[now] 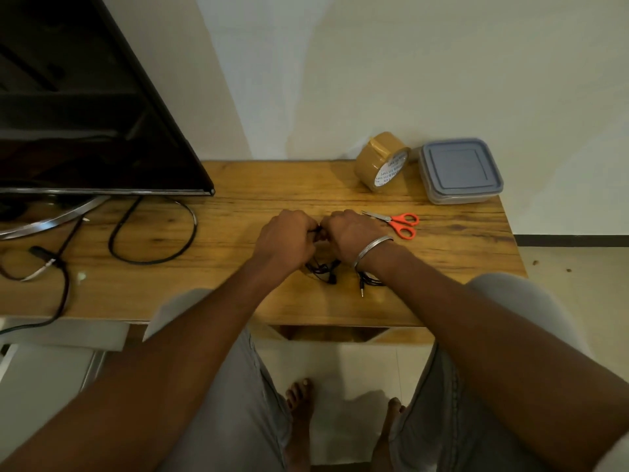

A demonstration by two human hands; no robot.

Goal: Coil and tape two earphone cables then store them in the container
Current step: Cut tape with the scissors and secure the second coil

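Note:
My left hand [284,238] and my right hand [354,235] meet knuckle to knuckle at the middle of the wooden table [238,301]. Both have curled fingers on a black earphone cable [321,269], whose loose strands trail toward me between my wrists. A second black cable with a bare jack plug [362,287] lies under my right wrist. A roll of brown tape [381,161] stands on edge at the back of the table. Beside it on the right sits a clear container with a grey lid [459,170], shut.
Orange-handled scissors [396,221] lie just right of my right hand. A dark television [85,114] fills the left back, with its thick black cords [153,233] looped across the left half of the table. The table's right edge is near the container.

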